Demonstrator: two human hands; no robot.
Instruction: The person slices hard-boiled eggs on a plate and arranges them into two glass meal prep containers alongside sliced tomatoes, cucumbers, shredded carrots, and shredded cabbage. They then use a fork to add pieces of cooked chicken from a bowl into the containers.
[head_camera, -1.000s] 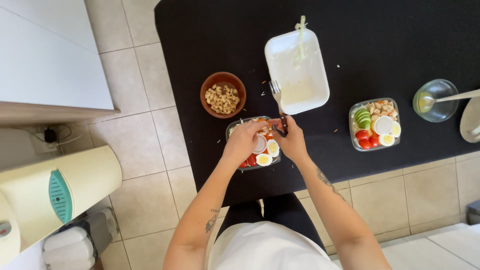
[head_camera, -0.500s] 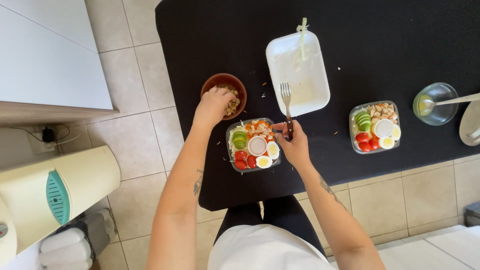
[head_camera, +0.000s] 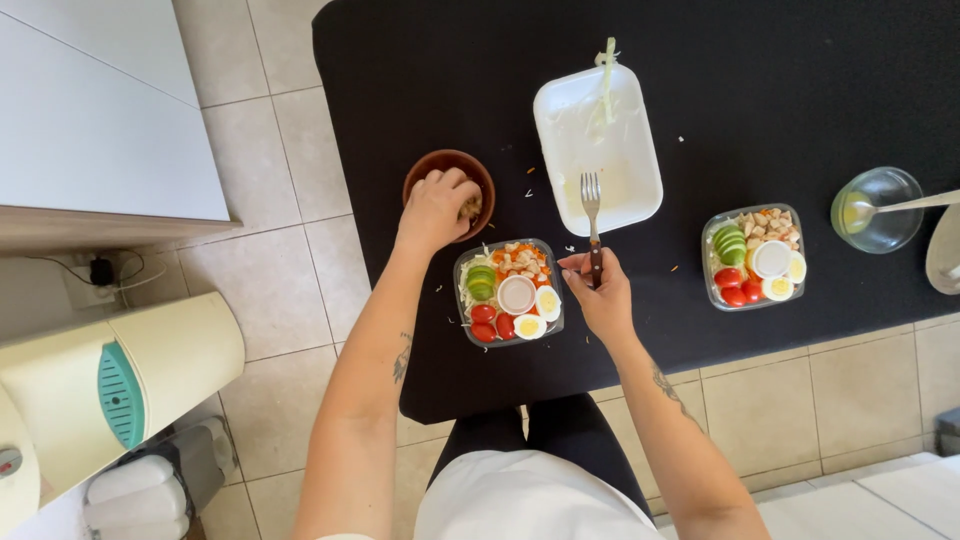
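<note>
My left hand (head_camera: 436, 208) reaches into a brown bowl (head_camera: 428, 169) of pale nuts, fingers closed over the contents. My right hand (head_camera: 601, 297) holds a fork (head_camera: 592, 212) by its dark handle, tines pointing away toward a white tray (head_camera: 600, 150). Between my hands sits a clear salad container (head_camera: 508, 292) with tomatoes, egg halves, avocado slices, chicken pieces and a small round sauce cup. It rests on the black table (head_camera: 780, 100).
A second filled salad container (head_camera: 755, 257) stands to the right. A glass bowl (head_camera: 877, 209) with yellowish liquid and a spoon sits at the far right. Crumbs lie around the tray. A white cabinet (head_camera: 90, 110) and a cream appliance (head_camera: 120, 380) stand on the tiled floor at left.
My left hand left the salad container and moved up-left into the brown bowl. My right hand picked up the fork and holds it beside the container.
</note>
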